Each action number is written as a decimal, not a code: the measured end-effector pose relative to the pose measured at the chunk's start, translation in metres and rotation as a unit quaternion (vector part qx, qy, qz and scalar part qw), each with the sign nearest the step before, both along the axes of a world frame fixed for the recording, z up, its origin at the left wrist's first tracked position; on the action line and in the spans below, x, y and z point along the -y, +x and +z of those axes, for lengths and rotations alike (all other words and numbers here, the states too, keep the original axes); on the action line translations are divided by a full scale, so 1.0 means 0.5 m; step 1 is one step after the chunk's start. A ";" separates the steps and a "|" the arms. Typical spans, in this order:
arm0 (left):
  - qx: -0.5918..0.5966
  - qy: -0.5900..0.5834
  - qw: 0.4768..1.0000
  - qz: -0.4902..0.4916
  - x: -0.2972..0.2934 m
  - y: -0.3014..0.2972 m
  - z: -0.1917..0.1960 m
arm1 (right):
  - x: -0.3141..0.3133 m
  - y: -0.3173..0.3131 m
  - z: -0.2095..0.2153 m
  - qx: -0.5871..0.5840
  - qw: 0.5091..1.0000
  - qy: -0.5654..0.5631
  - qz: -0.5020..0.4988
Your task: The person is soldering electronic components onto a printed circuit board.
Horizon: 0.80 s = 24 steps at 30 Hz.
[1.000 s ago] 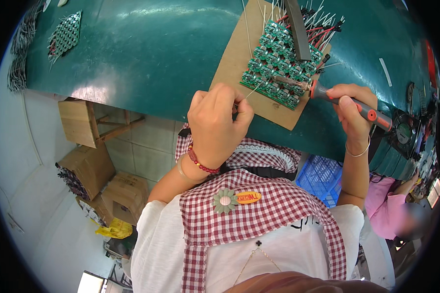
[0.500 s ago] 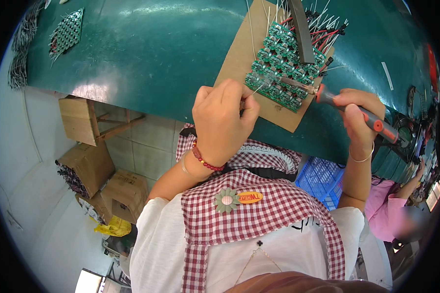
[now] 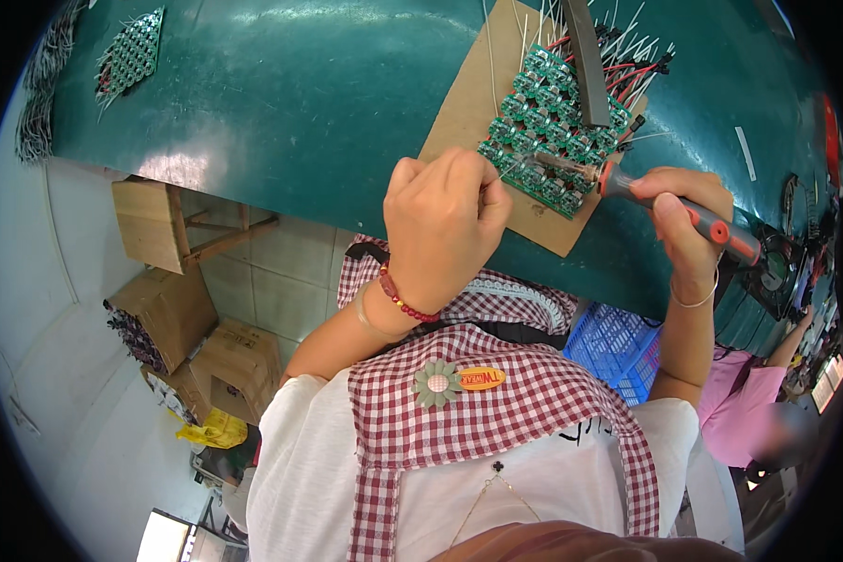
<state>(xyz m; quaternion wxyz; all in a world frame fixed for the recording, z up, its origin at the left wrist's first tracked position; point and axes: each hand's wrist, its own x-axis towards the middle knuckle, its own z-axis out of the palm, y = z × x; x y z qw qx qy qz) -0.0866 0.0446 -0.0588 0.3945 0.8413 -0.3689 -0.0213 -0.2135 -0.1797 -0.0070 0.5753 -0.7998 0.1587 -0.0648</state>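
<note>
A panel of green circuit boards [image 3: 534, 117] lies on a brown cardboard sheet [image 3: 461, 110], with white, red and black wires sticking out along its far and right sides. My right hand [image 3: 691, 220] is closed round the grey-and-red handle of a soldering iron [image 3: 618, 181], whose tip points left over the near part of the panel. At the panel's near left corner, my left hand [image 3: 448, 211] pinches a thin wire [image 3: 503, 175] close to the iron's tip. Its fingertips are partly hidden behind the hand. Across the panel lies a dark flat bar [image 3: 587, 80].
On the green table [image 3: 281, 112], another wired board panel [image 3: 131, 54] lies far left, beside bundled grey wires [image 3: 42, 94]. A black fan [image 3: 773, 272] stands at the right. Below are a wooden stool [image 3: 148, 225], cardboard boxes [image 3: 164, 314] and a blue basket [image 3: 613, 347]. A person in pink [image 3: 745, 398] sits right.
My left hand has moved slightly right, toward the iron's tip. The soldering iron has shifted a little left over the panel, still in my right hand.
</note>
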 end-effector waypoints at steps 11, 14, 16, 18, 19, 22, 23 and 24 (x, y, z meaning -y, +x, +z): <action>0.023 0.011 1.000 0.018 -0.015 0.021 -0.004 | -0.014 0.029 0.009 0.028 0.999 -0.017 0.002; 0.028 0.008 0.999 0.021 -0.013 0.023 -0.007 | -0.013 0.034 0.001 0.021 1.000 -0.007 0.004; 0.029 0.007 0.999 0.021 -0.012 0.023 -0.009 | -0.013 0.037 -0.001 0.016 1.000 -0.008 0.010; 0.028 0.006 0.999 0.021 -0.009 0.024 -0.008 | -0.013 0.039 -0.003 0.012 1.000 -0.008 0.015; 0.026 0.006 0.999 0.021 -0.008 0.024 -0.009 | -0.014 0.039 -0.005 0.017 1.000 -0.011 0.017; 0.035 0.013 0.999 0.025 -0.005 0.024 -0.013 | -0.019 0.039 -0.005 0.015 1.000 -0.013 0.015; 0.035 0.013 0.999 0.026 -0.004 0.024 -0.014 | -0.023 0.037 -0.004 0.009 1.000 -0.011 0.010; 0.035 0.013 0.999 0.028 -0.003 0.024 -0.015 | -0.028 0.034 -0.003 0.009 1.000 -0.011 0.011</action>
